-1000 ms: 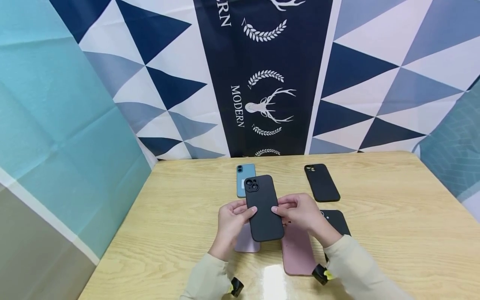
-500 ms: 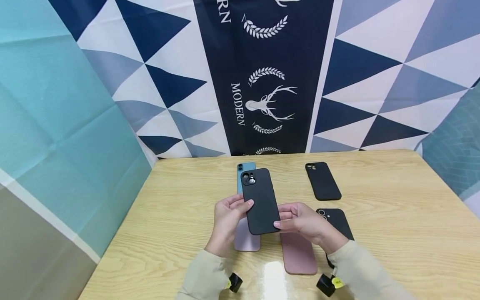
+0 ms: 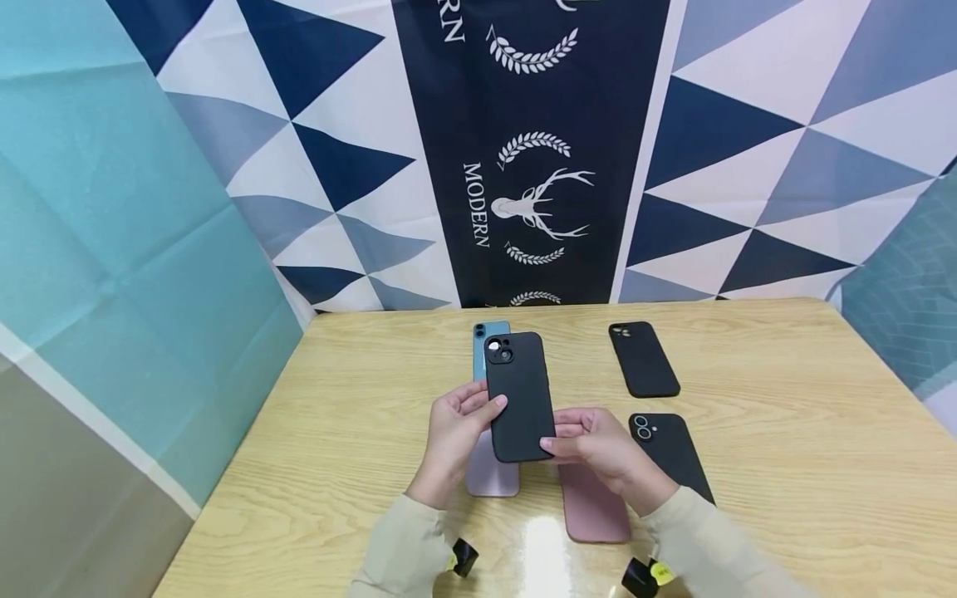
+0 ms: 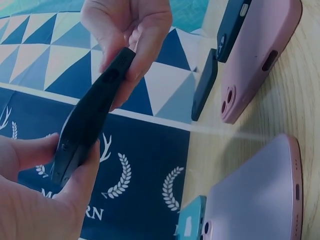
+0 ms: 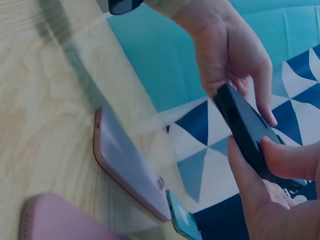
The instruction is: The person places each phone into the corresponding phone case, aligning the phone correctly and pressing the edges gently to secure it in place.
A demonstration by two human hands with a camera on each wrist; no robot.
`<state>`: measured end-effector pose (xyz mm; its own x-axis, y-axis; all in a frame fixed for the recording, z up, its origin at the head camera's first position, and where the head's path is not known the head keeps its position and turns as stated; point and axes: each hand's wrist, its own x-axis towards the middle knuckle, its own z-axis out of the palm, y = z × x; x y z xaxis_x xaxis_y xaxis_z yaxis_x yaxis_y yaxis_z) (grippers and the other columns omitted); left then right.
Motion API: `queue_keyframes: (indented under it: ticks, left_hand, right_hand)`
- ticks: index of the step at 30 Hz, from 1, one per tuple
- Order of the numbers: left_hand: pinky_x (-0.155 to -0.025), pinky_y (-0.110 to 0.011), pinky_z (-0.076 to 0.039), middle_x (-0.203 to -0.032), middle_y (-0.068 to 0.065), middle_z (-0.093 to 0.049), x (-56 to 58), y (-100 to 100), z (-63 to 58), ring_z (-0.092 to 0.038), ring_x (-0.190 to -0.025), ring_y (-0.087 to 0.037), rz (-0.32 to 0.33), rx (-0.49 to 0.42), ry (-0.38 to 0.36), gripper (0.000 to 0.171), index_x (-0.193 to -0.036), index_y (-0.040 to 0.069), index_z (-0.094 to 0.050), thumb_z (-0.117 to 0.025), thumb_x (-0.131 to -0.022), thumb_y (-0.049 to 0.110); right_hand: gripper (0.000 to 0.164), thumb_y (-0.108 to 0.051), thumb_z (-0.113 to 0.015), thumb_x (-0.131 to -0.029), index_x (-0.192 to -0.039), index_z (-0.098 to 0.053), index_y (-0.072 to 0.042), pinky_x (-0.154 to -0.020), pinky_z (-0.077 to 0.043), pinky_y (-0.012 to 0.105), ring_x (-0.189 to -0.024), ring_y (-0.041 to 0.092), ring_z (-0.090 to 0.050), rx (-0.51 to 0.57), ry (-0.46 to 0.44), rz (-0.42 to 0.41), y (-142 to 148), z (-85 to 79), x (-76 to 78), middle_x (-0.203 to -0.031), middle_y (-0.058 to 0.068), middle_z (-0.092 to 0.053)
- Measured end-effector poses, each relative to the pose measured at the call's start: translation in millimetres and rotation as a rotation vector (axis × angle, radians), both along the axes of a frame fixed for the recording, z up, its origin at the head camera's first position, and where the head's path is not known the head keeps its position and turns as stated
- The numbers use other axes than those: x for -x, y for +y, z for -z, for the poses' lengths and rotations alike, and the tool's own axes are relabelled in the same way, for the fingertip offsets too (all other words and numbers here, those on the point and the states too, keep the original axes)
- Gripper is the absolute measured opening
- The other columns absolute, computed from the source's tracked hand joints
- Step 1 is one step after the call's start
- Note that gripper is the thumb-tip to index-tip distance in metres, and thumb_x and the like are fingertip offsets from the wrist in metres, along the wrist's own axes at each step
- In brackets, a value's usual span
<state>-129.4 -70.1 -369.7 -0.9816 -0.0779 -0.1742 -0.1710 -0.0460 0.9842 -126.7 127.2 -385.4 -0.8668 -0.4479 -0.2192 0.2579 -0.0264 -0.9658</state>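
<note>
Both hands hold a black phone case [image 3: 519, 399] above the table, its back and camera cutout facing up in the head view. The left hand [image 3: 459, 432] grips its left edge, thumb on the back. Lower down, the right hand [image 3: 594, 448] pinches the right edge near the bottom corner. From the left wrist, the phone case [image 4: 90, 115] shows edge-on, thick and dark; I cannot tell whether a phone sits inside. Under the hands lie a lilac phone [image 3: 492, 473] and a pink phone [image 3: 594, 507]. Behind the held case, a blue phone [image 3: 481, 353] is partly hidden.
On the right of the wooden table [image 3: 351, 415] lie another black phone case [image 3: 645, 361] and a black phone [image 3: 673, 453], the latter partly behind the right forearm. A patterned cloth [image 3: 336, 166] stands along the table's back edge.
The held phone case has risen slightly in the head view and turned a little. The right hand has slid down to its lower right corner; the left hand keeps its grip.
</note>
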Motion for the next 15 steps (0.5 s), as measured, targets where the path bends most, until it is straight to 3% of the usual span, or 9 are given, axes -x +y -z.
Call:
queue_keyframes:
  ticks: [3, 8, 11, 15]
  left_hand:
    - [-0.084, -0.028, -0.059, -0.116, -0.023, -0.068, -0.3, -4, 0.2, -0.070, -0.090, -0.011, 0.045, 0.022, -0.012, 0.044, -0.126, -0.006, -0.057, -0.069, -0.087, 0.010]
    - [-0.085, -0.028, -0.059, -0.111, -0.022, -0.070, -5.6, -13, 1.5, -0.071, -0.090, -0.012, 0.188, 0.100, -0.033, 0.041, -0.121, -0.006, -0.061, -0.072, -0.085, 0.011]
    - [-0.083, -0.026, -0.059, -0.109, -0.021, -0.071, -8.9, -16, 2.3, -0.070, -0.088, -0.010, 0.264, 0.128, -0.039, 0.040, -0.118, -0.007, -0.062, -0.073, -0.082, 0.007]
    - [-0.081, -0.026, -0.059, -0.108, -0.024, -0.071, -10.9, -17, 1.4, -0.070, -0.087, -0.009, 0.305, 0.113, -0.024, 0.041, -0.118, -0.010, -0.062, -0.073, -0.080, 0.001]
  right_hand:
    - [0.057, 0.001, -0.066, -0.086, -0.131, -0.039, 0.023, -0.080, -0.060, 0.029, -0.079, 0.002, -0.070, -0.007, -0.020, 0.052, -4, 0.4, -2.6, -0.101, 0.004, -0.074]
    - [0.058, 0.004, -0.064, -0.086, -0.132, -0.035, 0.024, -0.081, -0.060, 0.031, -0.080, 0.006, -0.071, -0.021, -0.034, 0.094, -5, -0.7, -3.9, -0.102, 0.010, -0.074]
    - [0.058, 0.004, -0.063, -0.086, -0.133, -0.035, 0.023, -0.082, -0.060, 0.032, -0.080, 0.007, -0.071, -0.051, -0.034, 0.122, -3, -4.3, -2.9, -0.099, 0.009, -0.074]
    - [0.057, 0.003, -0.064, -0.086, -0.133, -0.037, 0.022, -0.082, -0.060, 0.032, -0.080, 0.007, -0.071, -0.081, -0.029, 0.134, -2, -8.9, -1.0, -0.098, 0.006, -0.074]
